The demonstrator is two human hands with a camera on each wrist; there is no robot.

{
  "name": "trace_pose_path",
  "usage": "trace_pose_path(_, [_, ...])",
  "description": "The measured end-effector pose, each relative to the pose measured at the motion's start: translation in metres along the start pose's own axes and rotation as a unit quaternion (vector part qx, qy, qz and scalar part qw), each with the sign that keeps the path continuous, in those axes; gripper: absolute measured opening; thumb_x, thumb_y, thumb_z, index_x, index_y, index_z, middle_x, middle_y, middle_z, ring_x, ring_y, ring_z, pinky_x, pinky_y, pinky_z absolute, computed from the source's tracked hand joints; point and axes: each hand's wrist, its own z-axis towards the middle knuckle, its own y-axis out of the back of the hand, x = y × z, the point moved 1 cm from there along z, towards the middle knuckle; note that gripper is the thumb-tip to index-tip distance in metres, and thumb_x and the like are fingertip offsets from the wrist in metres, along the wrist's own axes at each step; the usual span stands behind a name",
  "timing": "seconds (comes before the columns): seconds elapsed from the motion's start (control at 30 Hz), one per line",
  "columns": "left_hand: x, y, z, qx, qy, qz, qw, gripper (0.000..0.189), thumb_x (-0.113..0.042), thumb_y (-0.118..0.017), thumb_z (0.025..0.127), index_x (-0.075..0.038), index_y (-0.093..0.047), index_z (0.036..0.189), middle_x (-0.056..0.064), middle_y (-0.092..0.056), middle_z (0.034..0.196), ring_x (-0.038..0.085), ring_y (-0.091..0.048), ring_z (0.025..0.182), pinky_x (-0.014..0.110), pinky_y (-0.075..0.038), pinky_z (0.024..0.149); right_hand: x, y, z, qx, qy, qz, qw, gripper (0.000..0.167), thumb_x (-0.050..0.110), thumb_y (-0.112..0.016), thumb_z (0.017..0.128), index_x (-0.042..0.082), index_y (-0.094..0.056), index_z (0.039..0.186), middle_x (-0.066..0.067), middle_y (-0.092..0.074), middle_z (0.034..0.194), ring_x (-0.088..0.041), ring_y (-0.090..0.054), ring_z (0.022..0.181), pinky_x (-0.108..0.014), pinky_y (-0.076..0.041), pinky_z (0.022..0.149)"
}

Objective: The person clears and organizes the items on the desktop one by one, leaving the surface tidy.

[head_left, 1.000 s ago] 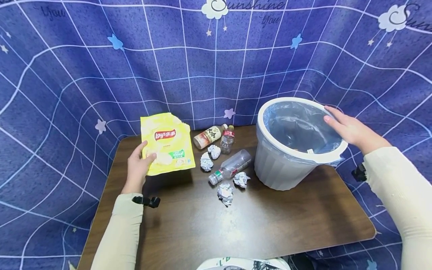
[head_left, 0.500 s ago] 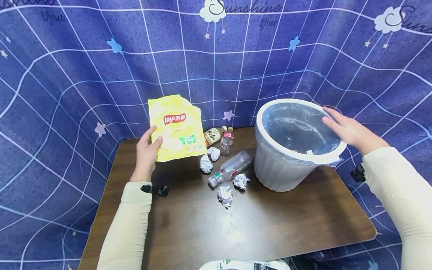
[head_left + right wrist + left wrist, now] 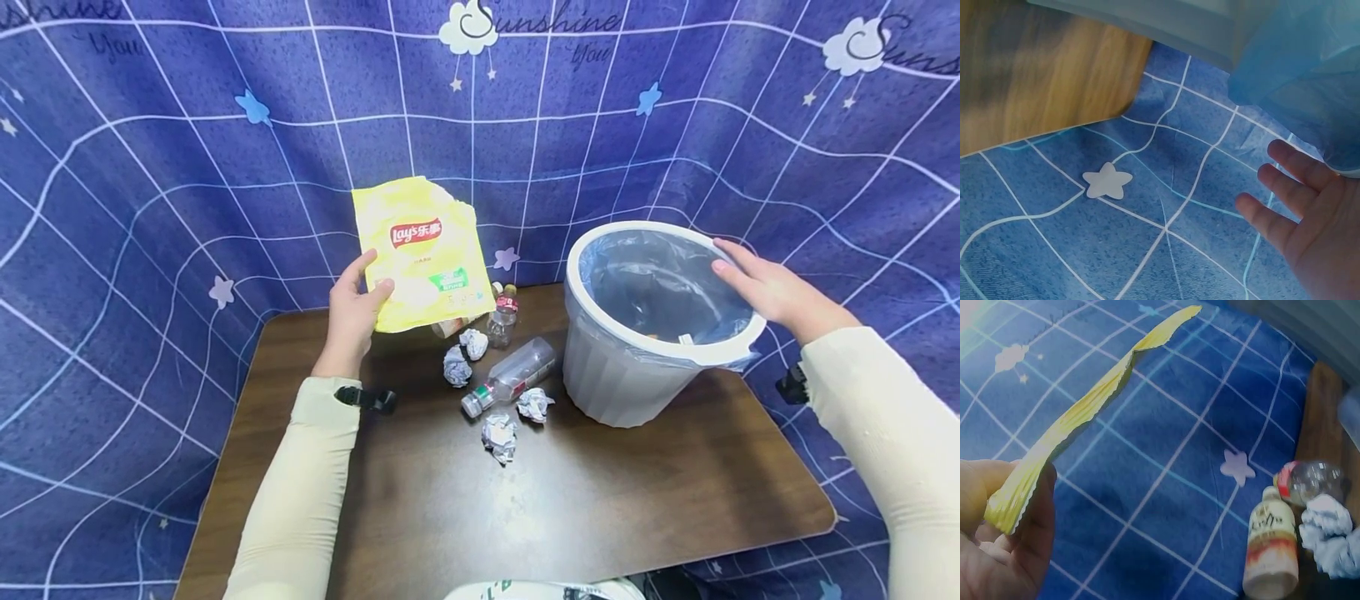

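Observation:
My left hand [image 3: 352, 315] pinches a yellow Lay's chip bag [image 3: 420, 271] by its left edge, thumb in front. The bag is raised over the table, its top right corner torn away; the left wrist view sees the chip bag [image 3: 1079, 412] edge-on. On the right stands a pale grey trash bin [image 3: 615, 367] with a clear bluish liner [image 3: 637, 283]. My right hand [image 3: 780, 292] rests on the bin's right rim, thumb and a finger over the top. The right wrist view shows three fingers [image 3: 1269, 215] stretched out, spread, outside the liner.
Between bag and bin lie a clear bottle [image 3: 517, 371], a small red-labelled bottle [image 3: 501, 323] and several crumpled paper balls [image 3: 499, 437]. A coffee drink bottle [image 3: 1272, 547] is mostly behind the bag. The brown table [image 3: 420, 508] backs onto a blue patterned curtain [image 3: 225, 192].
My left hand has lifted the chip bag and carried it right, so it now covers most of the coffee bottle. The right hand has stayed on the bin's rim.

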Motion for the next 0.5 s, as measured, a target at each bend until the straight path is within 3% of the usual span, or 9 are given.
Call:
trace_pose_path(0.17, [-0.016,-0.017,0.005,0.004,-0.005,-0.004,1.0,0.064,-0.001,-0.072,0.092,-0.025,-0.053,0.148,0.002,-0.045,0.155,0.021,-0.065,0.104,0.026,-0.059,0.08,0.0,0.0,0.0,-0.003,0.004,-0.001,1.0,0.067,0.05,-0.028,0.107,0.014,-0.015,0.163,-0.035,-0.024,0.157,-0.063,-0.024,0.138,-0.072,-0.019,0.11])
trace_pose_path(0.3, [-0.029,-0.031,0.007,0.012,-0.012,-0.005,0.9998,0.064,-0.001,-0.072,0.09,-0.025,-0.054,0.147,-0.001,-0.041,0.158,0.023,-0.06,0.115,0.028,-0.058,0.083,0.0,0.0,0.0,-0.001,0.0,-0.004,1.0,0.068,0.051,-0.027,0.107,0.014,-0.013,0.163,-0.036,-0.024,0.157,-0.064,-0.024,0.137,-0.073,-0.019,0.11])
trace_pose_path(0.5, [-0.045,-0.055,0.008,0.042,-0.026,-0.023,0.9985,0.067,0.003,-0.071,0.089,-0.022,-0.052,0.148,-0.001,-0.039,0.16,0.025,-0.06,0.117,0.031,-0.058,0.087,0.001,0.0,-0.001,0.001,-0.003,-0.001,1.0,0.068,0.052,-0.027,0.107,0.015,-0.013,0.163,-0.035,-0.023,0.158,-0.064,-0.023,0.138,-0.073,-0.019,0.11])
